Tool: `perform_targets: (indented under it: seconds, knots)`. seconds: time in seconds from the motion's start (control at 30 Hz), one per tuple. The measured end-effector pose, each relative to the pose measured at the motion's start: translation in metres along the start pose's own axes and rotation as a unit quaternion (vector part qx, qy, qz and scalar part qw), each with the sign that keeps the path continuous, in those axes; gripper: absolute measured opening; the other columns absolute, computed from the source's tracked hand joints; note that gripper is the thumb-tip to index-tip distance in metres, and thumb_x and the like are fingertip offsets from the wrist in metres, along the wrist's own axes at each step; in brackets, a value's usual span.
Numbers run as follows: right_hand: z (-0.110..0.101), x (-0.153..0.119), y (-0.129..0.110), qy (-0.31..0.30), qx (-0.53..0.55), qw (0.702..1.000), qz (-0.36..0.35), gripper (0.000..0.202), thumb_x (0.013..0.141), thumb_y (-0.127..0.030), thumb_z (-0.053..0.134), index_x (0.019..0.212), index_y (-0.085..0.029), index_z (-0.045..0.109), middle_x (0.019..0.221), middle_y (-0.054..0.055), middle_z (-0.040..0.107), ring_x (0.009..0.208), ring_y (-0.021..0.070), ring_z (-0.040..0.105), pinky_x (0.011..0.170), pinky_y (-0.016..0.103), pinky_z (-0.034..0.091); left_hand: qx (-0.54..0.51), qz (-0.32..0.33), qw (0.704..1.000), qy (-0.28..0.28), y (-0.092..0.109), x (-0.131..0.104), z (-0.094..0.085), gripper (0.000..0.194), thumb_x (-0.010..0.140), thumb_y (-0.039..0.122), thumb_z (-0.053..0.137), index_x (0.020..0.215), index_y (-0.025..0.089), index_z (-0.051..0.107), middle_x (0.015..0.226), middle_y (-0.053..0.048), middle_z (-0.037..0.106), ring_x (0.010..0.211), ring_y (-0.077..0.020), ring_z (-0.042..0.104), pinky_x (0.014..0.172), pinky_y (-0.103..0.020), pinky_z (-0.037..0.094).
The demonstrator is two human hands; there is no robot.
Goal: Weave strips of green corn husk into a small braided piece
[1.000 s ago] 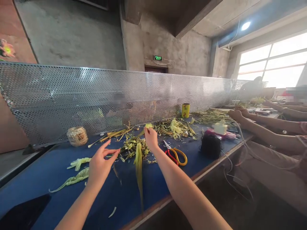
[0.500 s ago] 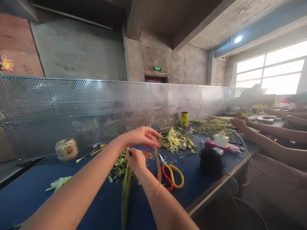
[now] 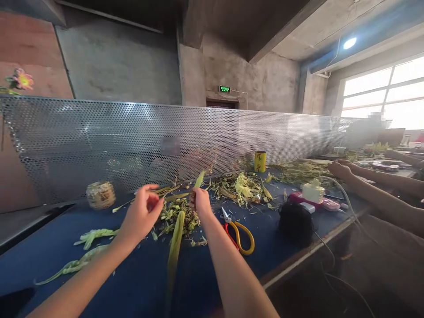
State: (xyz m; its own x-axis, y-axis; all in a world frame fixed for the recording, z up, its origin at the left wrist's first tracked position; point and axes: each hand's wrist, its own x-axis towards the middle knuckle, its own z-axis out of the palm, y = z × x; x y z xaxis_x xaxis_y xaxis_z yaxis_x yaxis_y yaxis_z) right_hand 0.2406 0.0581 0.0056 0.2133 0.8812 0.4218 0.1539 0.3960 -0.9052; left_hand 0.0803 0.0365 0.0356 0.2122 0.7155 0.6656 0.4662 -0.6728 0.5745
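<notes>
My right hand [image 3: 202, 204] is closed around a green, husk-like leaf strip [image 3: 199, 179], whose tip sticks up above the fist. To its left, my left hand [image 3: 143, 215] hovers with fingers apart and slightly curled, holding nothing visible. Between my forearms runs a long green leaf strip [image 3: 176, 240], blurred at its lower end; whether it joins the piece in my fist I cannot tell. Beneath the hands lies a heap of green and brown scraps [image 3: 180, 217]. Scissors [image 3: 241, 234] with one yellow and one red handle rest right of my right wrist.
Behind the blue tabletop [image 3: 139, 282] stands a perforated metal screen [image 3: 139, 145]. More dry leaves [image 3: 243, 190], a yellow can [image 3: 260, 161], a straw-coloured roll [image 3: 100, 195], a black fuzzy bundle [image 3: 294, 223] and a cable [image 3: 346, 198] are around. A co-worker's arms [image 3: 371, 187] reach in at right.
My left hand, which was crossed over my right with a brown strip hanging near it, has swung back left. My right hand has moved up and right with a leaf strip.
</notes>
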Motion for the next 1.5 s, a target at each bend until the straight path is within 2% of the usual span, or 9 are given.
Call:
perform_targets:
  seconds: [0.13, 0.33, 0.53, 0.7, 0.83, 0.97, 1.17, 1.3, 1.5]
  knots:
    - [-0.005, -0.003, -0.010, -0.171, 0.053, 0.969, 0.170, 0.025, 0.071, -0.029, 0.043, 0.049, -0.018, 0.038, 0.041, -0.003, 0.039, 0.036, 0.0092, 0.039, 0.038, 0.023, 0.036, -0.005, -0.173, 0.968, -0.180, -0.023, -0.044, -0.003, 0.040, 0.055, 0.036, 0.062, 0.090, 0.018, 0.051, 0.044, 0.004, 0.056, 0.039, -0.0177, 0.050, 0.044, -0.027, 0.035]
    - [0.008, -0.019, -0.019, -0.237, 0.086, 0.931, 0.266, 0.016, 0.066, -0.029, 0.056, 0.060, -0.016, 0.047, 0.046, -0.003, 0.047, 0.040, 0.0108, 0.046, 0.044, 0.031, 0.042, -0.018, -0.134, 0.975, -0.178, -0.019, -0.064, 0.014, 0.015, 0.059, 0.030, 0.059, 0.049, 0.023, 0.050, 0.043, 0.001, 0.053, 0.048, -0.0191, 0.055, 0.049, -0.027, 0.036]
    - [0.010, -0.026, -0.032, -0.238, 0.179, 0.934, 0.197, 0.023, 0.071, -0.033, 0.053, 0.059, -0.018, 0.040, 0.044, -0.006, 0.040, 0.040, 0.0055, 0.037, 0.043, 0.020, 0.036, -0.152, -0.234, 0.946, -0.163, -0.018, -0.060, -0.001, 0.058, 0.053, 0.017, 0.060, 0.109, 0.012, 0.044, 0.052, 0.002, 0.059, 0.047, -0.0157, 0.055, 0.046, -0.025, 0.038]
    - [0.004, -0.032, -0.041, -0.282, 0.248, 0.924, 0.077, 0.036, 0.071, -0.044, 0.052, 0.054, -0.018, 0.035, 0.042, -0.008, 0.031, 0.035, 0.0032, 0.026, 0.035, 0.016, 0.021, -0.234, -0.295, 0.924, -0.064, -0.023, -0.038, -0.037, 0.064, 0.056, 0.019, 0.061, 0.116, 0.012, 0.036, 0.055, 0.004, 0.058, 0.041, -0.0105, 0.049, 0.039, -0.022, 0.036]
    - [0.012, -0.037, -0.033, -0.396, 0.018, 0.908, 0.138, 0.038, 0.063, -0.048, 0.061, 0.052, -0.016, 0.044, 0.039, -0.007, 0.040, 0.032, 0.0028, 0.028, 0.032, 0.016, 0.021, -0.254, -0.281, 0.926, 0.004, -0.036, -0.030, -0.047, 0.062, 0.057, 0.018, 0.060, 0.114, 0.013, 0.036, 0.060, 0.002, 0.059, 0.041, -0.0092, 0.050, 0.037, -0.020, 0.035]
    - [0.019, -0.038, -0.026, -0.492, -0.258, 0.800, 0.225, 0.039, 0.063, -0.051, 0.059, 0.053, -0.014, 0.057, 0.044, -0.001, 0.053, 0.034, 0.0053, 0.040, 0.033, 0.017, 0.028, -0.224, -0.242, 0.944, 0.001, -0.045, -0.034, -0.041, 0.059, 0.059, 0.020, 0.060, 0.112, 0.014, 0.036, 0.062, 0.004, 0.057, 0.035, -0.0065, 0.043, 0.035, -0.020, 0.034]
    - [0.034, -0.038, -0.025, -0.252, -0.228, 0.939, 0.057, 0.041, 0.083, -0.045, 0.032, 0.072, -0.014, 0.055, 0.051, -0.002, 0.049, 0.040, 0.0048, 0.037, 0.040, 0.017, 0.029, -0.194, -0.194, 0.961, -0.021, -0.041, -0.039, -0.037, 0.055, 0.061, 0.023, 0.059, 0.111, 0.015, 0.037, 0.063, 0.002, 0.058, 0.045, -0.0104, 0.051, 0.038, -0.020, 0.036]
    - [0.049, -0.041, -0.021, -0.151, -0.144, 0.975, -0.084, 0.027, 0.074, -0.041, 0.050, 0.082, -0.014, 0.051, 0.067, 0.000, 0.053, 0.056, 0.0078, 0.045, 0.049, 0.019, 0.036, -0.173, -0.142, 0.973, -0.061, -0.034, -0.045, -0.034, 0.052, 0.064, 0.023, 0.057, 0.111, 0.015, 0.038, 0.065, 0.001, 0.059, 0.056, -0.0140, 0.057, 0.044, -0.022, 0.040]
    - [0.053, -0.042, -0.023, -0.194, 0.020, 0.979, 0.065, 0.016, 0.070, -0.030, 0.050, 0.072, -0.018, 0.040, 0.047, -0.009, 0.037, 0.034, 0.0033, 0.030, 0.034, 0.016, 0.023, -0.104, -0.097, 0.989, -0.028, -0.038, -0.046, -0.033, 0.066, 0.067, 0.025, 0.054, 0.124, 0.015, 0.023, 0.097, -0.010, 0.059, 0.068, -0.0167, 0.059, 0.055, -0.029, 0.046]
